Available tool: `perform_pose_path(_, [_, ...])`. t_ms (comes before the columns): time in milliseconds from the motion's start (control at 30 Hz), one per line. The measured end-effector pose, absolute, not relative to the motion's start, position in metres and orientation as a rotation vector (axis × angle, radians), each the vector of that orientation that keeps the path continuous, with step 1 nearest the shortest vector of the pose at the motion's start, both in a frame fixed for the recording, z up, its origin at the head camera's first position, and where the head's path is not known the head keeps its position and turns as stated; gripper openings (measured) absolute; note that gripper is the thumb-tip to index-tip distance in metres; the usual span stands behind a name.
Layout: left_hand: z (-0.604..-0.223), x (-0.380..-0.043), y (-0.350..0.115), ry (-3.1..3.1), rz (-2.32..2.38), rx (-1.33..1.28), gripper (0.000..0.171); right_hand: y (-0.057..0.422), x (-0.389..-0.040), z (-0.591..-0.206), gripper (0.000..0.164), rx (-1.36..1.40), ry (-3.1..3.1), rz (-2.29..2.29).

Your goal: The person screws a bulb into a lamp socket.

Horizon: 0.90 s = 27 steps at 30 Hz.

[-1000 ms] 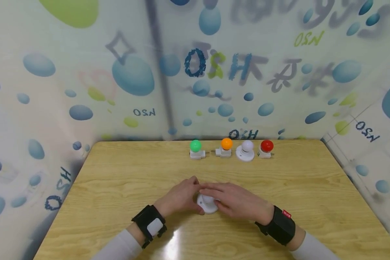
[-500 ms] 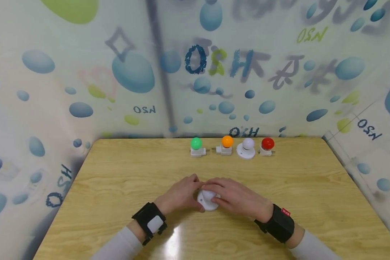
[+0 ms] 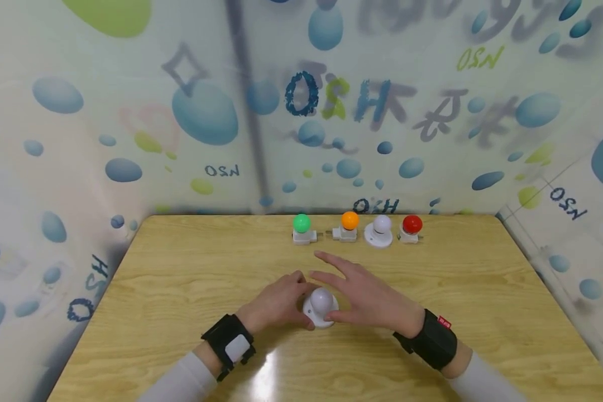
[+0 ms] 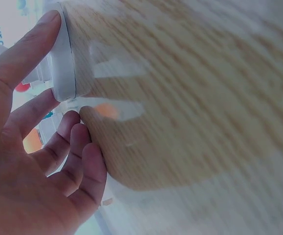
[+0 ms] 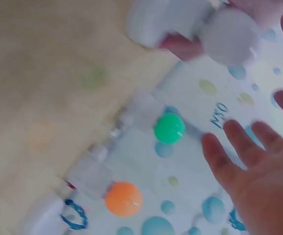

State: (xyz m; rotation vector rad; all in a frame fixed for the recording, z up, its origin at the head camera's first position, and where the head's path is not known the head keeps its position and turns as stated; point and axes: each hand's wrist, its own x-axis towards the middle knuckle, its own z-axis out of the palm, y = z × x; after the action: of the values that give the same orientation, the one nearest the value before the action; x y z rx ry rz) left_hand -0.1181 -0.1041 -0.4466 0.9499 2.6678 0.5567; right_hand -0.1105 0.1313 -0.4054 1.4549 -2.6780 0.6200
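A white round light bulb (image 3: pixel 322 300) stands upright in a round white lamp holder (image 3: pixel 310 314) near the front middle of the table. My left hand (image 3: pixel 280 301) grips the holder's rim between thumb and index finger; in the left wrist view the thumb (image 4: pixel 31 46) lies along its edge, the other fingers loosely bent. My right hand (image 3: pixel 367 293) is just right of the bulb, fingers spread and raised. The right wrist view has that hand (image 5: pixel 268 176) apart from the bulb (image 5: pixel 230 36), holding nothing.
Along the back edge of the wooden table (image 3: pixel 206 251) stand a green bulb (image 3: pixel 302 223) and an orange bulb (image 3: pixel 350 220) on plug-in sockets. Beside them are another white bulb (image 3: pixel 382 224) on a round holder and a red bulb (image 3: pixel 412 224). A patterned curtain (image 3: pixel 206 167) hangs behind.
My right hand was curled over the bulb; its fingers have now spread and lifted away, uncovering the bulb. My left hand keeps its grip on the lamp holder.
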Motion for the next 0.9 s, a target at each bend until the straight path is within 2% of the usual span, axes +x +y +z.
perform_pose_path(167, [-0.448, -0.119, -0.105, 2.673, 0.541, 0.974, 0.077, 0.132, -0.114, -0.395, 0.064, 1.543, -2.636, 0.64])
perform_pose_path(600, [-0.447, -0.118, -0.102, 2.664, 0.508, 0.935, 0.077, 0.129, -0.112, -0.414, 0.041, 1.674, -2.708, 0.663])
perform_pose_path(900, [-0.443, -0.117, -0.103, 2.668, 0.527, 0.962, 0.076, 0.129, -0.112, -0.424, 0.038, 1.664, -2.532, 0.748])
